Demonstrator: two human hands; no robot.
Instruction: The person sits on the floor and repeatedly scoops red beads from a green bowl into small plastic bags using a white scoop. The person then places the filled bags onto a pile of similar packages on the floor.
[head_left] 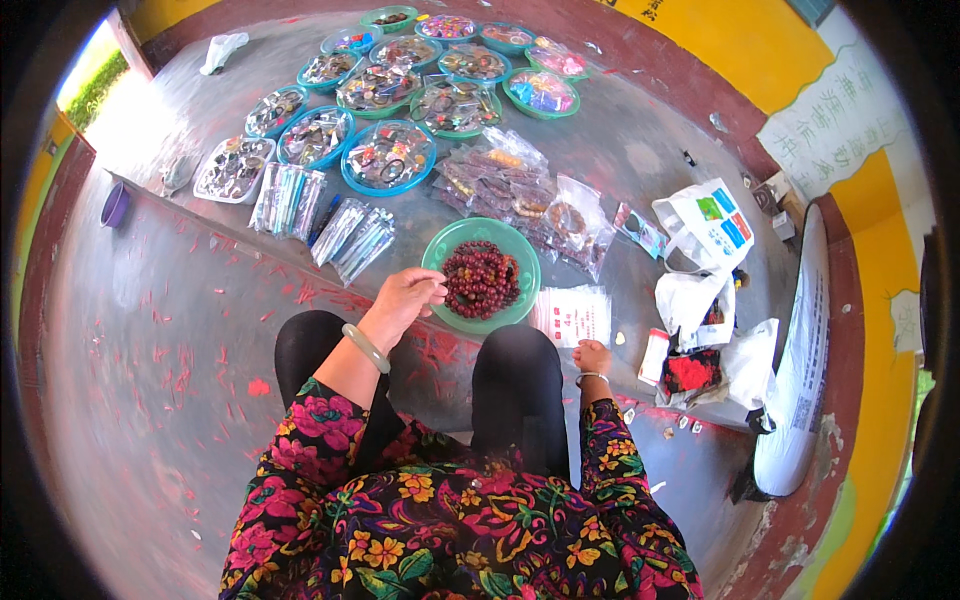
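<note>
A green plastic bowl (438, 240) stands in front of my knees, holding a heap of dark red bead bracelets (482, 280). My left hand (412, 297) is at the bowl's left rim, its thumb and fingers pressed together beside the beads. Whatever they pinch, if anything, is too small to name. To the right of the bowl lies a stack of clear plastic zip bags (572, 315) with red print. My right hand (592, 358) is closed at the near edge of this stack, fingers curled against the bags.
Beyond the bowl lie bagged bracelets (500, 180), bundles of pens (352, 240) and several basins of small packets (390, 158). White carrier bags (705, 225) stand on the right, near a long silvery wrapped object (797, 370). A step edge (210, 218) crosses the floor; a purple container (115, 205) is far left.
</note>
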